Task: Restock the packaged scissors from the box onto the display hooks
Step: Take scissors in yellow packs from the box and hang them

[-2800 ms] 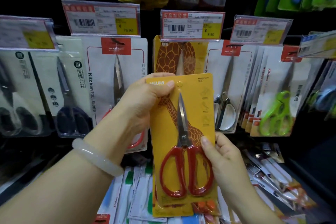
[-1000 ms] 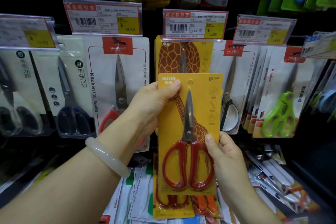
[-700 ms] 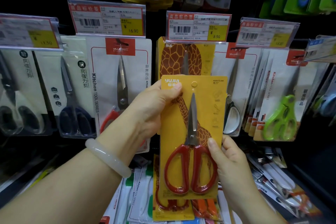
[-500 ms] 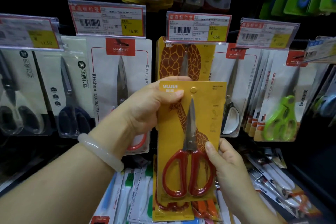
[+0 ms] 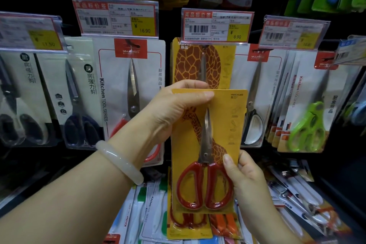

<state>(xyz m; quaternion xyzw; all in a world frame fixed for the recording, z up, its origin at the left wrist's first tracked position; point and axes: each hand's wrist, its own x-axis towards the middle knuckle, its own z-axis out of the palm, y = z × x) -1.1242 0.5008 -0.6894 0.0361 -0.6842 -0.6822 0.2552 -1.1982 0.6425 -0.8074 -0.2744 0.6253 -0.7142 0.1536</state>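
The yellow giraffe-print card of red-handled scissors (image 5: 210,144) now sits lower, below the matching hung pack (image 5: 198,63), its hang hole covered by the left hand (image 5: 174,113) gripping its top; the right hand (image 5: 243,172) pinches its lower edge. Hooking is not yet done.

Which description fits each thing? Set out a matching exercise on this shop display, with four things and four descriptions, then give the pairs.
Things
1. yellow giraffe pack
2. green-handled scissors
3. 16.90 price tag
4. bangle

Descriptions
A. above the white Kitchen Tool Series pack
B. on the left wrist
C. gripped by both the left hand and the right hand
D. hanging at the far right

Pairs: 1-C, 2-D, 3-A, 4-B
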